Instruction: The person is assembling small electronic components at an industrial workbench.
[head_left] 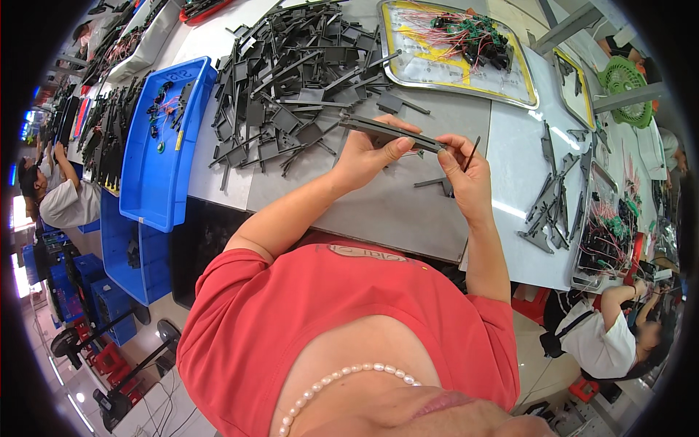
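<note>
Both hands hold a long, dark grey plastic part (392,133) above the grey tabletop. My left hand (364,156) is closed around its left portion, with the thumb along the near side. At its right end, my right hand (467,171) pinches the part between thumb and fingers. A thin dark stick-like tool (474,148) juts up from my right hand; its kind is unclear. Something small and greenish shows beneath the part, too small to name. Below my hands, another dark grey plastic part (435,183) lies on the table, partly hidden by the right hand.
A large heap of dark grey plastic parts (291,80) covers the table beyond my left hand. To its left stands a blue bin (131,186). A yellow-edged tray (415,79) holds wired green boards. More parts (550,204) lie at right. Other people work on both sides.
</note>
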The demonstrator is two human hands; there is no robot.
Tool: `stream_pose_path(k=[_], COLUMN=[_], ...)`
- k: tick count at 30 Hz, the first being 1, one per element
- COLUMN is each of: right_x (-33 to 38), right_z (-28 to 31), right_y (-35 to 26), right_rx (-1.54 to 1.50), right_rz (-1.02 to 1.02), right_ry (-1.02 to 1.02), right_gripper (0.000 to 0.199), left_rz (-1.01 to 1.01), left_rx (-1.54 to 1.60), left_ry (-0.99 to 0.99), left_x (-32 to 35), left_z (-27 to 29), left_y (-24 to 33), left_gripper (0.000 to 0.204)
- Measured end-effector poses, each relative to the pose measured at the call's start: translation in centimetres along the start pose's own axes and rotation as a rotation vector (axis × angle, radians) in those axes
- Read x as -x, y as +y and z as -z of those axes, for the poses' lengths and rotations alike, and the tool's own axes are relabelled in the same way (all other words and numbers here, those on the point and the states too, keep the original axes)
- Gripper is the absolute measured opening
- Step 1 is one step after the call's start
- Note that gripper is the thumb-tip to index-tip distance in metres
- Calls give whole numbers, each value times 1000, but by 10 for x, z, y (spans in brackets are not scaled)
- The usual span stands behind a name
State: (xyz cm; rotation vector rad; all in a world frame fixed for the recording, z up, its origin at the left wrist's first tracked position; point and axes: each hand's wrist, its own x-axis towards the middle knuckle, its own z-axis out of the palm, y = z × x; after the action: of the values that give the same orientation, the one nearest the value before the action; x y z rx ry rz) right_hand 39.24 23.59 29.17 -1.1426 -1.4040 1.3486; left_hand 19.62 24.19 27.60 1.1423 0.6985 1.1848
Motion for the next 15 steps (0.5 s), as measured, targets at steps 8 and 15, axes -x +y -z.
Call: stream_pose_path(k=[8,15], right_x=[3,-1], right_z=[-1,-3], right_y=[1,4], right_rx=[29,28], right_rz=[25,108], right_ry=[9,-1], right_gripper=[20,21], left_rz=[-44,-88], left_rx=[-59,-17], left_ry=[6,44], left_x=[2,1], left_z=[2,-2], left_y=[-6,-1], left_gripper=[27,25])
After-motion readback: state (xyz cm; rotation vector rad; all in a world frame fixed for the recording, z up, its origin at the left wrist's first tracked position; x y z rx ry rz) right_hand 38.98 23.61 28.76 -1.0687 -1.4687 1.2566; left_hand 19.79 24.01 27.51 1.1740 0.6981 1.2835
